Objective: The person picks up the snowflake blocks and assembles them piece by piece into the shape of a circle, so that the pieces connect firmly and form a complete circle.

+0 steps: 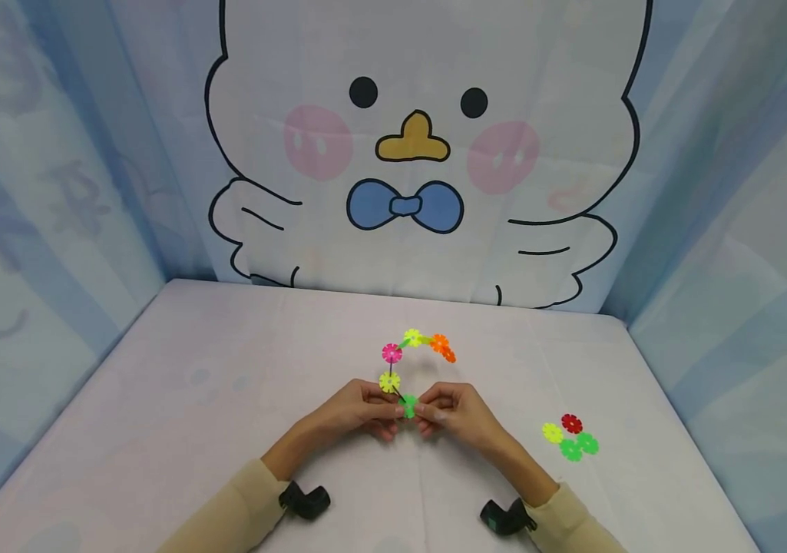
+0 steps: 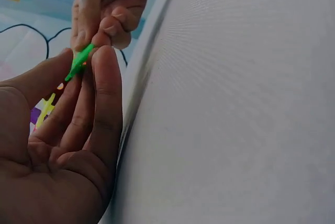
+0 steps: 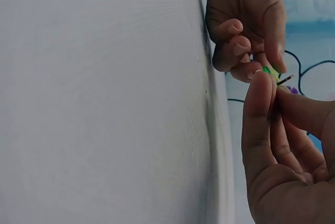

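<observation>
Near the table's middle, my left hand (image 1: 358, 407) and right hand (image 1: 458, 413) meet, fingertip to fingertip. Both pinch a green notched plastic disc (image 1: 409, 406) between thumb and fingers, one hand from each side. From it a curved chain of snowflake discs runs away and round to the right: a yellow disc (image 1: 389, 382), a pink disc (image 1: 391, 353), another yellow disc (image 1: 413, 338) and an orange disc (image 1: 439, 343) at the far end. Seen edge-on in the left wrist view, the green disc (image 2: 80, 62) bridges both hands' fingertips. Fingers mostly hide it in the right wrist view.
To the right on the white-covered table (image 1: 227, 369) lie several loose discs: a dark red disc (image 1: 572, 423), a yellow loose disc (image 1: 553, 433) and green loose discs (image 1: 571, 450). A cloth backdrop (image 1: 421, 253) with a cartoon figure hangs behind the table.
</observation>
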Demonstrator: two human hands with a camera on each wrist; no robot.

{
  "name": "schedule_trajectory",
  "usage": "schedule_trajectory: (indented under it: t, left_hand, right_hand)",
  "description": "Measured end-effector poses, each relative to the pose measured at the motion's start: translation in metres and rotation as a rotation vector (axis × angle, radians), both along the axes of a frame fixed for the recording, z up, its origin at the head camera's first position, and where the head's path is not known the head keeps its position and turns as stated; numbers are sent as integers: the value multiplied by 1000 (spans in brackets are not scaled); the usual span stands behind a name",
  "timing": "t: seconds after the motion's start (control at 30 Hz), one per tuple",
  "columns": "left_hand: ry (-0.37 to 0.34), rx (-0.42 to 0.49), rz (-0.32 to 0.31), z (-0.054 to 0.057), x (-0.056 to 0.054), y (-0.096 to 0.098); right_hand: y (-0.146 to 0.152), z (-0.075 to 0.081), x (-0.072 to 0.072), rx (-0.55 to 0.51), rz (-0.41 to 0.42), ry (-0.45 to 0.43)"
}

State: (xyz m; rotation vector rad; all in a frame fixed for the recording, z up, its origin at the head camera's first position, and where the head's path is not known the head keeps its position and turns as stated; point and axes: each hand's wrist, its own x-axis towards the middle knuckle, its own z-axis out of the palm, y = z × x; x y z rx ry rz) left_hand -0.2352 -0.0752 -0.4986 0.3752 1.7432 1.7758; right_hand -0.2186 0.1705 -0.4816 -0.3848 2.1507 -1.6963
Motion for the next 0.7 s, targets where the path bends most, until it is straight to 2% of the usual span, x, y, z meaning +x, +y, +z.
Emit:
schedule_trajectory:
  t: [0.23,0.47,0.6,0.7]
  left_hand:
    - [21,-31,41,-1,1,3]
    - [26,-49,52,-2,-2,-4]
    - [9,-40,50,-5,-5,-7]
    - [1,-25,39,-6,-6,-9]
  right_hand:
    - [-1,0,2,13,27,16]
    - [8,1,-2,109,64,95]
    - [22,6,-5,170,45,146]
    - [37,10,-7,212,0,170]
